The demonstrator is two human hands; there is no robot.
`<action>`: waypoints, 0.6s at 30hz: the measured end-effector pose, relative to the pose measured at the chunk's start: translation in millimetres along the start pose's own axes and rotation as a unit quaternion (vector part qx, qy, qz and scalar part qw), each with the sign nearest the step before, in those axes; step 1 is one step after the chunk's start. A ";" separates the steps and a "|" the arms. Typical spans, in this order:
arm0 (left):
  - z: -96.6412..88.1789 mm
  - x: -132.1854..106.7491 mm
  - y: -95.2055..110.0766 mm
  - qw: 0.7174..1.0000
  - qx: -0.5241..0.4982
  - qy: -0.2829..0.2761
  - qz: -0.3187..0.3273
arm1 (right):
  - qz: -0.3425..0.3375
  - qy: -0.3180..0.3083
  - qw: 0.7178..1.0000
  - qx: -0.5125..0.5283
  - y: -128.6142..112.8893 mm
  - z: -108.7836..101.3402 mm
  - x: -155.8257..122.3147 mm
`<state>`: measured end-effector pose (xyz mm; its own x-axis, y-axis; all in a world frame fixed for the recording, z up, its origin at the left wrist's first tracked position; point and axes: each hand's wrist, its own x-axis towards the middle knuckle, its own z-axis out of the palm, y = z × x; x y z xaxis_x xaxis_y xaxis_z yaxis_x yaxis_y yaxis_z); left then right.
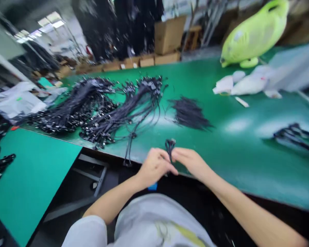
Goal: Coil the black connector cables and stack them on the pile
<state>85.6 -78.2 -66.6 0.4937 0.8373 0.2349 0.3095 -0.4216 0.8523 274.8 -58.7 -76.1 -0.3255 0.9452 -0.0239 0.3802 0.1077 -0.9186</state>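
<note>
My left hand (154,167) and my right hand (191,161) meet at the near edge of the green table (221,113). Both are closed in a pinch on a small bundle of black cable (170,145) that loops up between the fingertips. A few cable strands (130,147) hang over the table edge just left of my left hand. Beyond them lie large heaps of black cables (100,106) with connectors. A smaller pile of thin black ties (189,113) rests past my hands.
A lime-green bag (254,34) and white bags (247,84) lie at the far right. More black cables (296,135) sit at the right edge. A second teal table (28,178) stands lower left, cardboard boxes (167,34) behind.
</note>
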 end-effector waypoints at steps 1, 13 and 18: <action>4.1 -2.2 -2.7 0.998 -0.018 0.059 -0.030 | -0.001 0.011 1.000 0.010 -3.3 -2.3 -3.4; 37.4 1.2 -0.7 0.895 -0.392 0.089 -0.193 | 0.094 -0.094 0.959 0.249 11.9 16.5 -25.8; 49.1 9.6 -12.5 0.887 -0.361 0.153 -0.244 | 0.002 0.147 0.985 0.093 16.7 11.7 -28.2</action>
<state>126.3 -82.0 -98.0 0.1670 0.9607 -0.2216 -0.2291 0.2564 0.9390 280.2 -87.2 -95.4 -0.0487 0.9969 0.0621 0.2071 0.0708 -0.9758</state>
